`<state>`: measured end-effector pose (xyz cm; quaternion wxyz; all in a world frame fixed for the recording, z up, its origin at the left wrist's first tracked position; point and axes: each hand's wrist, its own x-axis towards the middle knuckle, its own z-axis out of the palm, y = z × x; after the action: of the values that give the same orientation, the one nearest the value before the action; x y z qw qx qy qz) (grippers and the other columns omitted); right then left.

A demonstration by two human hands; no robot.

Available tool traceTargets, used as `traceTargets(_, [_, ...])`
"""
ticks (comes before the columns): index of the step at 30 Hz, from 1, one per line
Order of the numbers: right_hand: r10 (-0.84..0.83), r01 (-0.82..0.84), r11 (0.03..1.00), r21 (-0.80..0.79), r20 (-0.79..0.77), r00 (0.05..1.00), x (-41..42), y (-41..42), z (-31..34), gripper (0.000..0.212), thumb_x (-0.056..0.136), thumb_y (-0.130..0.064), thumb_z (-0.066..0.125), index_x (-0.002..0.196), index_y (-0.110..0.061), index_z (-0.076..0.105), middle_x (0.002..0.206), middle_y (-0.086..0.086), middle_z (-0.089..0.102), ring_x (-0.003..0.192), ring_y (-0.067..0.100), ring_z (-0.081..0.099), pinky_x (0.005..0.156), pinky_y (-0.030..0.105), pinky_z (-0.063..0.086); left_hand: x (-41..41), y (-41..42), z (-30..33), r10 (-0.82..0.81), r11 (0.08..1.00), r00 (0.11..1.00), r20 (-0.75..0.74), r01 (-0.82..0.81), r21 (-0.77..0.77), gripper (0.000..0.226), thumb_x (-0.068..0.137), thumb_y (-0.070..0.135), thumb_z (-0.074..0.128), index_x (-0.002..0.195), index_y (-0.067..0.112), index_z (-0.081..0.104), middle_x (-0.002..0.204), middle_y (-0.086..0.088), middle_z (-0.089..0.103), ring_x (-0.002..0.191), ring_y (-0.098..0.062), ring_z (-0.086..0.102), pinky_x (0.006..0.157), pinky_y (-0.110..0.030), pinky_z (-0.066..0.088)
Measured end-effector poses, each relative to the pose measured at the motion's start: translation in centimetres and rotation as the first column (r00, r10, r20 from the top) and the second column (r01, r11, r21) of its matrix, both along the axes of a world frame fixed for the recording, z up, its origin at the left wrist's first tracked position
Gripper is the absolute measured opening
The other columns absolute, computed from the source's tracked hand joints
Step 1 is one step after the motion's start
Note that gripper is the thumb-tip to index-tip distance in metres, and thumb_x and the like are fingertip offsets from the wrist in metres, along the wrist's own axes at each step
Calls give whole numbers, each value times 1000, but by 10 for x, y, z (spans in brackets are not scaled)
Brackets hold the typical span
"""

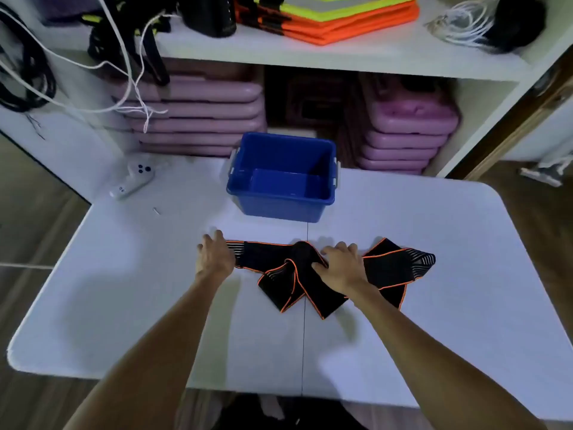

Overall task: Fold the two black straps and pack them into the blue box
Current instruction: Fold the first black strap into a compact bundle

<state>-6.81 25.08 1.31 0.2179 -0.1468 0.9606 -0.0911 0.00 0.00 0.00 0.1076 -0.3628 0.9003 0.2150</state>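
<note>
A: Start at the near edge of the worktop (124, 305). What is there?

B: Only bare forearms crossing it. Past them, about midway across, the black straps (310, 293) lie in a rumpled heap, orange-edged, with grey ribbed ends. They overlap so much that I cannot tell where 1 ends and the other begins.

A: And the hands?

B: The left hand (215, 259) rests flat with fingers spread on the ribbed end nearest the left edge, pressing rather than gripping. The right hand (341, 265) sits on the bunched middle, fingertips curled into a raised fold; whether it actually pinches the cloth I cannot tell.

A: How would the straps handle?

B: Soft, light and limp, I judge. They drape and crease freely, so they will not hold a fold unless pressed. The fabric looks stretchy, so a tug may lengthen it instead of moving it. Best to take a ribbed end, draw the strap flat, then double it over.

A: Further back?

B: The blue box (280, 206) stands open toward the far edge, just beyond the straps, nothing visible inside. A white controller (133, 180) lies near the far left corner.
</note>
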Motion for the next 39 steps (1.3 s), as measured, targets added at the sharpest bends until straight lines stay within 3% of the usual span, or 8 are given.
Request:
traceTargets(8, [38,-38,999,-25,17,999,-10,-7,-13,50,84,-55,61,120,-20,57,116,4,61,115,31,45,96,45,35,-2,-2,-22,137,991,981,-137,-137,9,28,85,-1,43,112,1,50,110,-27,53,95,-48,56,80,-49,47])
traceTargets(11, [67,-67,998,-22,5,998,-11,-12,-16,32,84,-47,65,104,-22,63,107,3,59,111,29,44,94,43,35,2,-16,-26,188,982,963,-195,-183,45,26,84,-1,43,106,2,56,107,-24,54,91,-45,58,77,-43,46])
traceTargets(15, [105,-100,979,-179,19,994,-11,-26,-15,17,87,-41,64,96,-26,65,102,-3,60,102,21,45,92,42,34,14,-48,-23,243,970,938,-248,-238,51,26,84,-4,46,103,5,63,108,-22,54,90,-43,59,78,-44,48])
traceTargets(19, [148,-43,904,-425,218,965,-16,-57,-2,5,90,-35,60,93,-32,56,91,-9,67,90,18,62,93,43,47,28,-95,-16,301,952,908,-293,-306,27,33,83,-9,44,105,3,65,109,-25,54,91,-45,59,79,-45,47])
traceTargets(22, [202,-60,856,-513,226,953,-24,-87,8,9,96,-28,56,104,-27,59,110,-1,67,103,21,63,93,37,49,35,-135,-9,344,933,881,-326,-360,11,33,82,-10,46,105,2,65,107,-27,54,92,-46,58,81,-45,47])
traceTargets(25, [216,-92,858,-505,193,957,-40,-116,9,16,97,-29,58,111,-23,62,122,-1,64,113,17,57,96,33,44,34,-168,-6,359,925,867,-344,-379,9,31,82,-10,47,103,1,65,107,-29,55,94,-45,57,80,-43,46])
traceTargets(30, [215,-132,927,-352,209,954,-61,-132,-18,16,91,-46,61,99,-33,63,114,-1,68,104,21,62,92,44,50,41,-205,-19,378,919,877,-297,-393,8,27,82,-10,49,100,2,67,105,-28,57,92,-46,58,78,-42,47])
traceTargets(39, [98,-53,932,-358,109,989,-47,-115,-54,15,94,-26,61,109,-26,59,114,5,62,110,26,57,97,46,50,41,-218,-36,440,898,858,-263,-420,132,22,83,7,58,103,11,67,108,-22,59,94,-43,61,89,-46,51])
